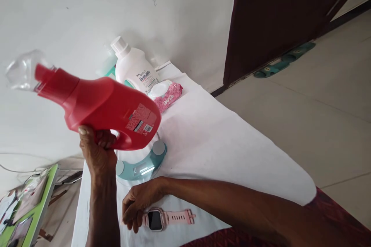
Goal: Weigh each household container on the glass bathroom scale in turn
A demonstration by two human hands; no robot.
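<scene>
A red detergent bottle is in my left hand, which is closed around its handle. The bottle is held tilted in the air, its neck to the upper left, with a clear plastic cap or cup at the mouth end. Below it, partly hidden, stands a teal kitchen scale with round pale buttons. My right hand is low over the table, its fingers curled on the strap of a pink smartwatch. The fingers cover part of that strap.
Behind the bottle, by the wall, stand a white laundry bottle and a pink pack of wipes. A white cloth covers the table. A green-edged table with clutter is at lower left. Green slippers lie by the dark door.
</scene>
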